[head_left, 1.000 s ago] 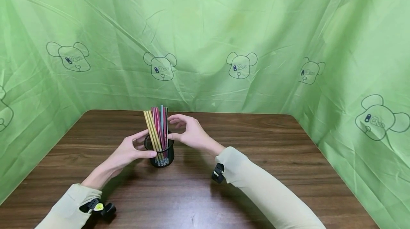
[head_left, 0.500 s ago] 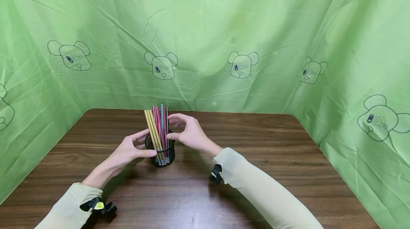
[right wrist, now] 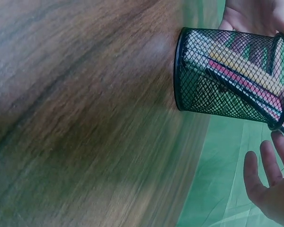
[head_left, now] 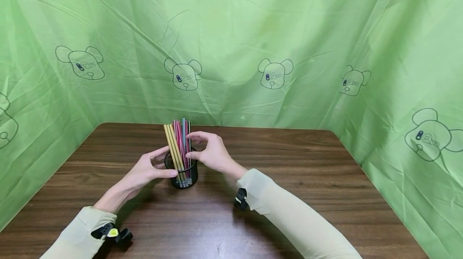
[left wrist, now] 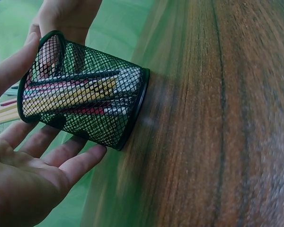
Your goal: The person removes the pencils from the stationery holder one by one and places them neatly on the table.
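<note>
A black wire-mesh pencil cup stands upright on the table, holding several pencils in yellow, pink, blue and black that lean and reach well above its rim. My left hand holds the cup from the left, thumb at the front of the rim and fingers round the far side; the left wrist view shows the fingers along the mesh. From the right, my right hand touches the dark pencils above the rim with index finger and thumb, which stay apart. In the right wrist view its other fingers hang loosely beside the cup.
The brown wood-grain table extends to both sides and toward the front. Green cloth with bear-face outlines hangs behind it and along the sides. Each sleeve bears a black strap at the wrist.
My right hand has shifted slightly left, its fingertips now overlapping the dark pencils. The left hand and the cup hold almost the same place.
</note>
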A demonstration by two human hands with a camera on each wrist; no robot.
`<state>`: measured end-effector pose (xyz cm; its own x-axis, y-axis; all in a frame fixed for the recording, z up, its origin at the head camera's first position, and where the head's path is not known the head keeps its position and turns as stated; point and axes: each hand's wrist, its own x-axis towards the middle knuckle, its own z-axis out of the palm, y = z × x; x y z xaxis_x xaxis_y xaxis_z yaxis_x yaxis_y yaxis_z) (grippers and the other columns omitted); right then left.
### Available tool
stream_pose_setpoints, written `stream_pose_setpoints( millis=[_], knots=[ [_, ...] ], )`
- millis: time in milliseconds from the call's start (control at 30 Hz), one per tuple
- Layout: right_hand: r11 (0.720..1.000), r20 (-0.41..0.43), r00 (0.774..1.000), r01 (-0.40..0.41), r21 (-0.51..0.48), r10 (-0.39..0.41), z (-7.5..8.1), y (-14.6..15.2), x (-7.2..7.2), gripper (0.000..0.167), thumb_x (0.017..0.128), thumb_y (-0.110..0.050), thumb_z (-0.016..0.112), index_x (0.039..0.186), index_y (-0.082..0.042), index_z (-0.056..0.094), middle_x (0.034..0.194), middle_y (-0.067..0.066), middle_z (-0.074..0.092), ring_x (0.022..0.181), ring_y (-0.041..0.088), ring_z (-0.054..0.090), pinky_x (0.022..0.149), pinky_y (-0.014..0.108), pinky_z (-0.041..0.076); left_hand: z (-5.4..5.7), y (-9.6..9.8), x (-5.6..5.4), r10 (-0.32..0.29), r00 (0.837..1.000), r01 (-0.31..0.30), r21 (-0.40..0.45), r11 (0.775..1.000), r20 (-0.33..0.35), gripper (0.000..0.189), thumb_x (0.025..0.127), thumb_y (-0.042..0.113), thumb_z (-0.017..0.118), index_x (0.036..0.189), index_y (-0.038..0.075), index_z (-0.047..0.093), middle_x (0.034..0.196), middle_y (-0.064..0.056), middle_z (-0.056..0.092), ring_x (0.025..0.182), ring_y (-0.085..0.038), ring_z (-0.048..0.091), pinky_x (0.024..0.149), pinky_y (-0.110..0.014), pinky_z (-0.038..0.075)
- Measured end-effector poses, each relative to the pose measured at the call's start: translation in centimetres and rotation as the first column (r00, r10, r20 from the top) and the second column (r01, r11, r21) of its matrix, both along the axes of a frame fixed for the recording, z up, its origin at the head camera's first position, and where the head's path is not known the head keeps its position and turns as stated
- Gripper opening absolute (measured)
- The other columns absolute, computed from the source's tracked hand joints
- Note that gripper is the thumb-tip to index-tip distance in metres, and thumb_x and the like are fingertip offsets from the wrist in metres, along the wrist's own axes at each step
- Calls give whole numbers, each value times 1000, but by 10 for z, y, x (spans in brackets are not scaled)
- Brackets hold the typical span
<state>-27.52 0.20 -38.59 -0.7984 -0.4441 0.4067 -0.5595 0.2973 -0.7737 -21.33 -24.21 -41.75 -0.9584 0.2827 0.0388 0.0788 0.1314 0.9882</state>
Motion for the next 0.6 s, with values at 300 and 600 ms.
stream_pose_setpoints(
  millis=[300, 600],
  knots=[
    [1000, -15, 1000, -2, -11, 2, -1, -3, -1, 51, 81, -5, 92, 128, -13, 74, 110, 0, 77, 98, 14, 69, 89, 31, 54, 3, 0, 2, 2, 1000, -2, -10, 1000, 10, 94, 89, 11, 84, 165, 0, 29, 152, -27, 52, 131, -40, 58, 97, -31, 52],
    [998, 0, 1000, -16, -58, 16, 2, -5, -3, 54, 80, 2, 90, 130, -10, 73, 111, 5, 76, 96, 18, 71, 90, 35, 56, 5, 1, 4, 9, 1000, -9, -13, 1000, -5, 94, 89, 10, 84, 164, -1, 29, 150, -28, 53, 129, -39, 59, 96, -30, 52]
  ],
)
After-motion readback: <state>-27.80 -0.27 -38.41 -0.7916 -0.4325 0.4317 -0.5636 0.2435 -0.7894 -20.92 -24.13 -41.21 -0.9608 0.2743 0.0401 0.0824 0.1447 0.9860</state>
